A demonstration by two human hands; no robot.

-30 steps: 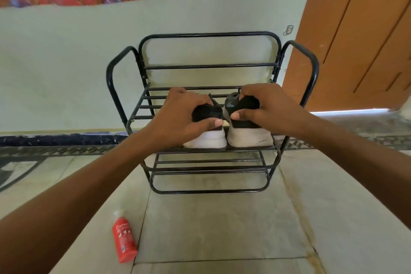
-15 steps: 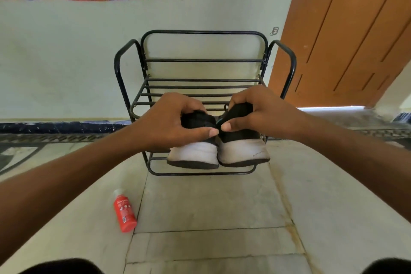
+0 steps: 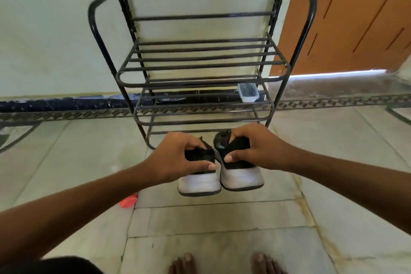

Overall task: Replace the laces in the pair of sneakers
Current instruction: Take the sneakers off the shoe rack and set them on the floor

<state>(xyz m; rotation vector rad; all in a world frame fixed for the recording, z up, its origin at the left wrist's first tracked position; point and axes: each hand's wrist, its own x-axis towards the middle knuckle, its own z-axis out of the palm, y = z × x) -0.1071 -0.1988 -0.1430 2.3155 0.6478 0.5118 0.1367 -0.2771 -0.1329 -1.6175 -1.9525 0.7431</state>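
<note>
Over tiled floor (image 3: 222,240), hands seemingly pinch sneakers (image 3: 222,181).

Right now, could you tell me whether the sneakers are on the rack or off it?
Off it: the left hand and right hand each hold a sneaker clear of the rack.

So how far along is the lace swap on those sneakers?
Barely begun. Done: both sneakers are off the black rack, which now has bare shelves except a small clear container. In hand: the left hand holds the left sneaker, the right hand the right sneaker, above the floor. Left: all relacing; no laces visible.
</note>
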